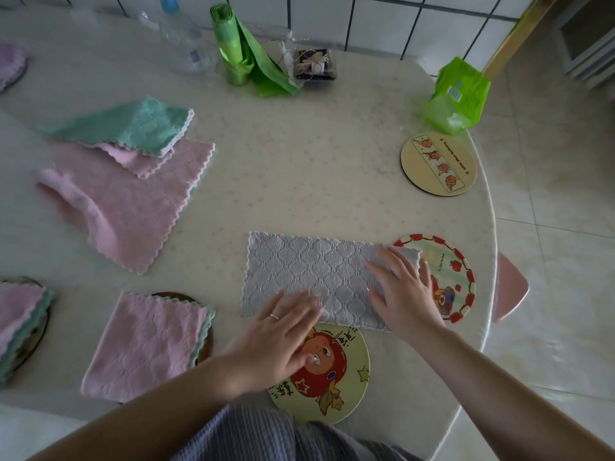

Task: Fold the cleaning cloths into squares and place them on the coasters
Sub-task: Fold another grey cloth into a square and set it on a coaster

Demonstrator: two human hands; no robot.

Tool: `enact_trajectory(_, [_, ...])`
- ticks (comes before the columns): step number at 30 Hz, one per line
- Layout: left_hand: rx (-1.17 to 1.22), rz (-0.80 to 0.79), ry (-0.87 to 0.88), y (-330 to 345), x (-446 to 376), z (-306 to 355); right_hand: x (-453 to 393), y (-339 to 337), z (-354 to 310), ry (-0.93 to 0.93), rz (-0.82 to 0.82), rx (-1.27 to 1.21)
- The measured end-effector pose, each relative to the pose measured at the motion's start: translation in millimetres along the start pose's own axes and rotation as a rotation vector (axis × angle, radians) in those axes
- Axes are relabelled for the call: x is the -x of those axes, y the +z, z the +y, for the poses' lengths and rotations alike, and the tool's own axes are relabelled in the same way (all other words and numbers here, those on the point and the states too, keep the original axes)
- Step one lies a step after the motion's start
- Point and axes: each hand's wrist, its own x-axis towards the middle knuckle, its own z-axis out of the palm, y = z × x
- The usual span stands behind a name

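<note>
Near the bench's [299, 168] front edge, the grey cloth [306, 271] lies under both flat, spread hands: left hand [283, 334] on its near edge, right hand [402, 287] apparently pressing its right end.

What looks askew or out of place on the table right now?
The grey cloth is only a rectangle, and its right end overlaps the apple-border coaster. Both hands, left and right, press flat on it. The loose pink cloth lies rumpled at its left corner. Nothing is spilled or damaged.
</note>
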Motion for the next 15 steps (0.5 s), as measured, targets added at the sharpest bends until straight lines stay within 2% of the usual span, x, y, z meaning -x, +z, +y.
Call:
enact_trajectory(6, [0.068, 0.051, 0.022, 7, -10, 13, -66, -7, -32, -0.029, -0.120, -0.085])
enact_trajectory(15, [0.274, 0.161, -0.066, -14, -49, 7, -102, -10, -47, 0.001, -0.244, 0.067])
